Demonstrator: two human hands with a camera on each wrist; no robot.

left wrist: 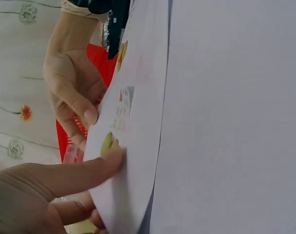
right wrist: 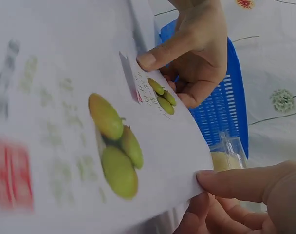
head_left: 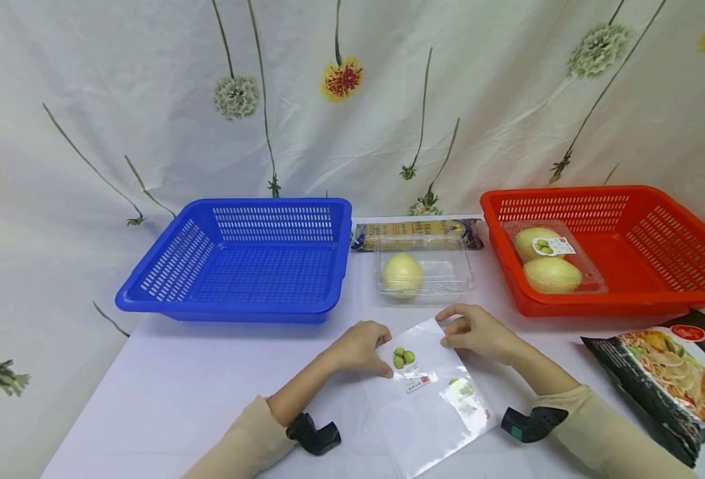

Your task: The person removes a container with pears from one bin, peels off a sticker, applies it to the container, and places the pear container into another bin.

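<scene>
A glossy white sheet of stickers, printed with green fruit and red marks, is held tilted between both hands. My left hand pinches its left edge, thumb on top beside a fruit label; one edge of that label stands off the sheet. My right hand pinches the top corner between thumb and fingers, as the right wrist view shows up close. Just beyond the hands is a clear plastic box with one pale yellow melon in its left half.
A blue basket stands at the back left. At the right, a red basket holds a clear box with two melons and a fruit label. Behind the open box lies a noodle packet. A black food bag lies far right.
</scene>
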